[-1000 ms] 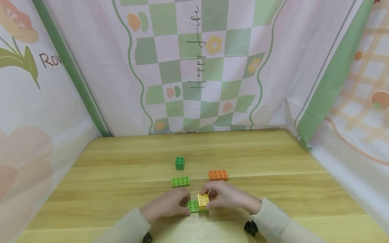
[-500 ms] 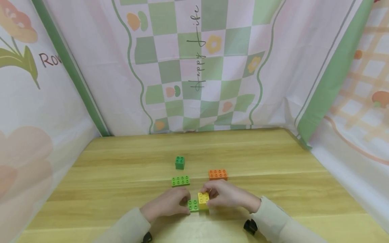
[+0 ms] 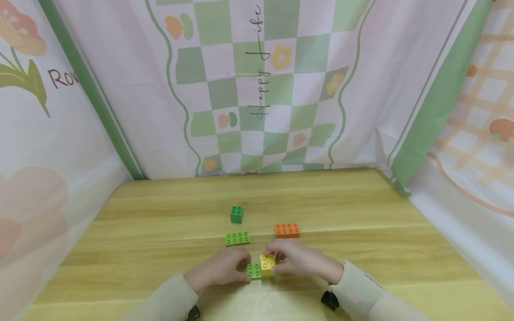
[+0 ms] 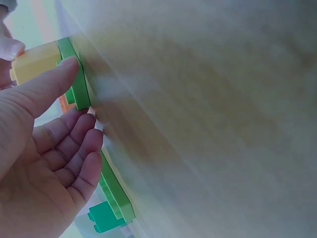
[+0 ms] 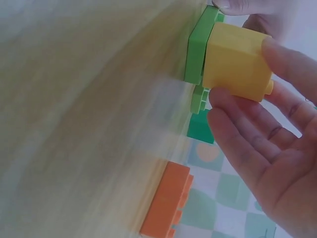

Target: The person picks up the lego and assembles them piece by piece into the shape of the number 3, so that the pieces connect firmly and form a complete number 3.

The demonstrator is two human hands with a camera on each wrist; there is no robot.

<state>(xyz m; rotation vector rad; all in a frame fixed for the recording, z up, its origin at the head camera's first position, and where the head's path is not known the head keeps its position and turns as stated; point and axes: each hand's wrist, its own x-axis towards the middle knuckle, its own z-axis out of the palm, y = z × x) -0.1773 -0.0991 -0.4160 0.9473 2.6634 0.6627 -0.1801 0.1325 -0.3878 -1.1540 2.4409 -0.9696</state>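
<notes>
A flat light green building block (image 3: 254,270) lies on the table near its front. On its right half sits a square yellow building block (image 3: 267,266), its studs facing up. My left hand (image 3: 225,266) pinches the green block's left end between thumb and fingers, seen close in the left wrist view with the thumb on its side (image 4: 79,82). From the right, my right hand (image 3: 303,259) holds the yellow block between thumb and fingers. In the right wrist view the yellow block (image 5: 235,62) sits against the green one (image 5: 200,47); a thin dark line shows between them.
Behind the hands lie another flat light green block (image 3: 238,238) and an orange block (image 3: 287,230). Farther back stands a dark green square block (image 3: 236,214). A patterned curtain (image 3: 249,89) hangs at the back edge of the wooden table (image 3: 160,214).
The yellow block looks very slightly lower on the green block than a second ago. Both hands keep their grips and places; the head view has shifted a little.
</notes>
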